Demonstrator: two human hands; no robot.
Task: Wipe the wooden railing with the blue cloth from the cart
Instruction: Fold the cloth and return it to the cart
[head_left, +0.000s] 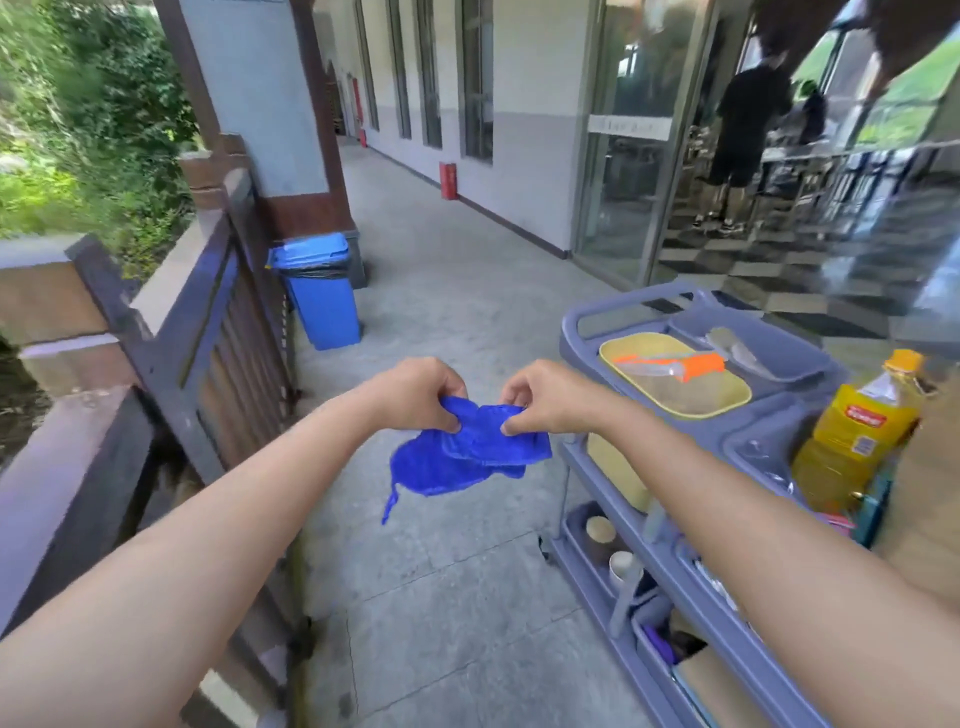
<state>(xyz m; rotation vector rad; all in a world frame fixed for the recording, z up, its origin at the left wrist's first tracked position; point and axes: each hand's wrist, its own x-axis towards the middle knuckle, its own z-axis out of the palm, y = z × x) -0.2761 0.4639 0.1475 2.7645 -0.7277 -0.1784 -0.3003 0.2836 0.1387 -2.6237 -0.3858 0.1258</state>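
A blue cloth (457, 457) hangs bunched in the air over the walkway, held at its top edge by both hands. My left hand (415, 392) pinches its left side and my right hand (545, 397) pinches its right side. A thin tag or loop dangles from the cloth's lower left. The wooden railing (176, 312) runs along the left, dark brown with a pale flat top, about an arm's length left of the cloth. The grey cart (587, 322) stands close on the right.
The cart's top holds a yellow tray (717, 402) with an orange-handled knife (696, 366) and a yellow oil bottle (852, 431); lower shelves hold cups. A blue bin (322, 296) stands by the railing ahead. A person (743, 130) stands beyond the glass doors at right.
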